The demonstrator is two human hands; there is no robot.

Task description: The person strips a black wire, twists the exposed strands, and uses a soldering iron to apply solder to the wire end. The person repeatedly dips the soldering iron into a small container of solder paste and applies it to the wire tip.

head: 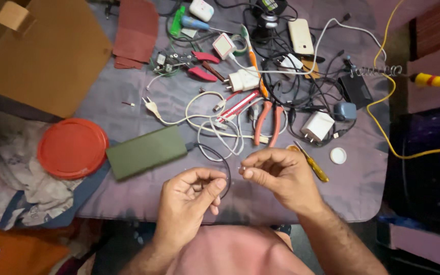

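Low counter (pixel 362 193) draped in a purple-grey cloth, seen from above; dim room, cluttered edges. Crumpled fabric lies off the left side, a dark unit stands to the right.

Both hands work close together at the near edge. Left hand (pixel 192 196) is curled, thumb pressed against the forefinger, pinching a thin black cable (pixel 227 170) that loops up from it and runs toward the green power bank (pixel 146 152). Right hand (pixel 280 175) is also curled, thumb and forefinger pressed together on something very small at the fingertips (too fine to tell, maybe the cable's bare end). The two pinches sit just beside each other, barely apart.

Around them:
- Power bank lies flat, angled, just left of the hands; the cable meets its right end.
- Red round lid (pixel 72 147) further left, half on the cloth.
- Brown cardboard box (pixel 36 51) at far left corner.
- Yellow-handled screwdriver (pixel 312 164) just beside the right hand, and a small white cap (pixel 338 155) near it.
- Orange-handled pliers (pixel 267 122) above the hands, among white cables.
- White charger block (pixel 317 126) right of the pliers; a white plug adapter (pixel 243 79) higher up.
- Red-handled cutters (pixel 202 66) near a small circuit board.
- Yellow cable (pixel 383 127) snakes down the right side.
- Soldering iron handle (pixel 434 80), yellow, at far right.
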